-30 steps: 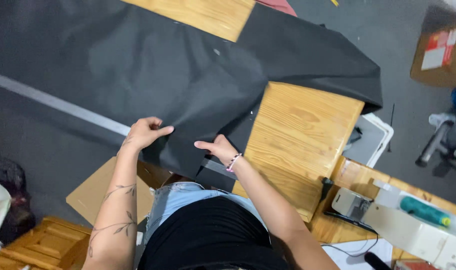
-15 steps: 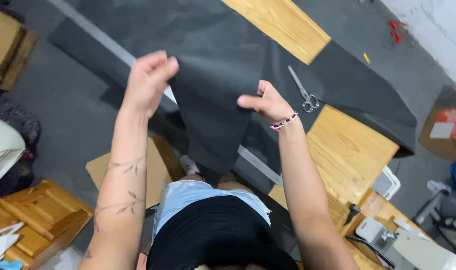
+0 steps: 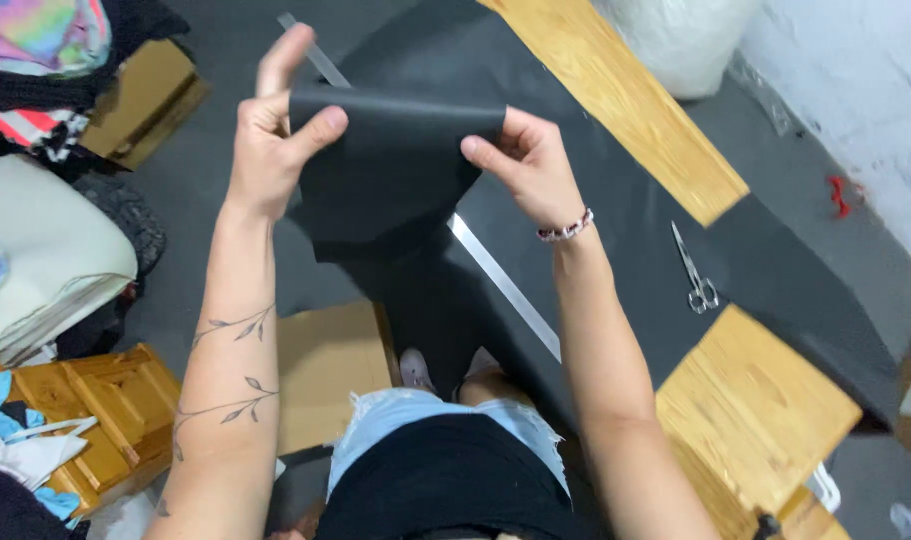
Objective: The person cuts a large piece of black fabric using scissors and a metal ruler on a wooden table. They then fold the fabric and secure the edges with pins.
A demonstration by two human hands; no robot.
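Both hands, left hand [image 3: 275,135] and right hand [image 3: 525,160], raised forward, pinch the black fabric [image 3: 390,170] by its top edge.

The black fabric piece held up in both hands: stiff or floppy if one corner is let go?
The black fabric piece is probably floppy: it sags and curves below the left hand and right hand. Likely light, since pinched fingers hold it up. It drapes off the wooden table.

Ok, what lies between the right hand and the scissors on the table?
In the head view, only flat black fabric spread over the wooden table lies between the right hand and the scissors; nothing else rests there.
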